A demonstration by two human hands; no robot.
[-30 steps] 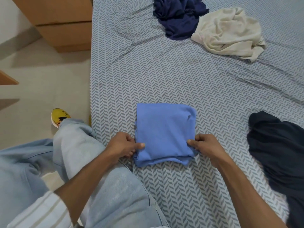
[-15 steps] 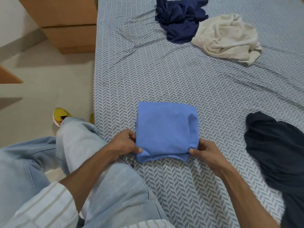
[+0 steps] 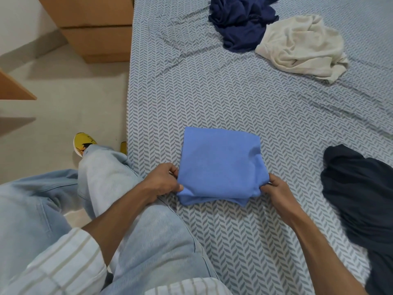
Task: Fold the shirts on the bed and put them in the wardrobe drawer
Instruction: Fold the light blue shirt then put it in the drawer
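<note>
Left hand (image 3: 162, 184) and right hand (image 3: 276, 189) pinch blue shirt (image 3: 220, 167) at lower centre; lift level, support underneath so folds hold.

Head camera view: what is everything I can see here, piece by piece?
folded shirt: one, light blue, on the bed near its front edge, between the hands
navy shirt: one, dark blue, crumpled at the far side of the bed
cream shirt: one, off-white, crumpled beside the navy shirt and touching it
dark shirt: one, near black, unfolded at the right edge
bed sheet: one, grey-blue herringbone, covers the bed
wooden drawers: light brown, on the floor left of the bed
shoe: yellow, on the floor
left hand: pinches the folded shirt's left edge
right hand: grips its right corner
</note>
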